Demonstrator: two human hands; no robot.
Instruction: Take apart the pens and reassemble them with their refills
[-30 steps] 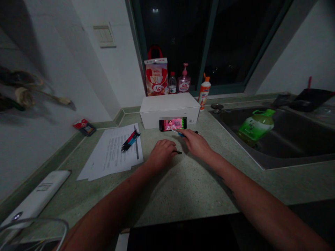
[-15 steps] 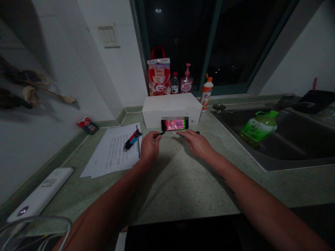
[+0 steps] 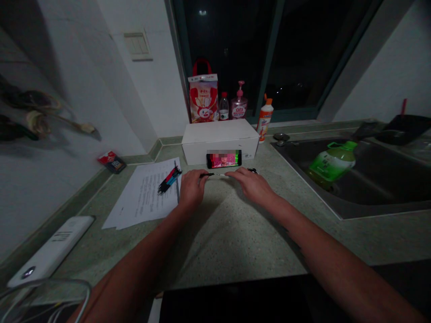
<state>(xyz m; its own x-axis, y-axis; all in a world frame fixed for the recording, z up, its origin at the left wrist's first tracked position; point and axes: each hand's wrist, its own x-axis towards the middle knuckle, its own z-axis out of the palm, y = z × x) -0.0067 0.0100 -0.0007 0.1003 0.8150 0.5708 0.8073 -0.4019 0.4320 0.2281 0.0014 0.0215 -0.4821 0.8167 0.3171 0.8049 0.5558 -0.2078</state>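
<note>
The left hand (image 3: 191, 188) rests low on the green speckled table (image 3: 235, 233), its grip closed around a thin black pen part (image 3: 207, 175) that sticks out to the right of the fingers. The right hand (image 3: 253, 185) lies just opposite, fingers bent and reaching toward the same spot; a pale thin piece (image 3: 222, 175) runs between the two hands, but whether the right grip is pinching it cannot be told in the dim light. Both hands sit directly in front of a phone (image 3: 224, 159) with a lit screen, which leans against the front wall of a white cardboard box (image 3: 218, 137). A small dark object (image 3: 252, 170) lies on the table just behind the right hand. To the left, a bundle of red, blue and black pens (image 3: 169, 179) rests on printed sheets of paper (image 3: 144, 197). Behind the box, on the window sill, stand a red and white bag (image 3: 203, 98), a small bottle (image 3: 223, 107), a pink pump bottle (image 3: 239, 106) and an orange-capped bottle (image 3: 265, 119). A green bottle (image 3: 330, 163) lies on its side in the sink (image 3: 370, 197) to the right.
</note>
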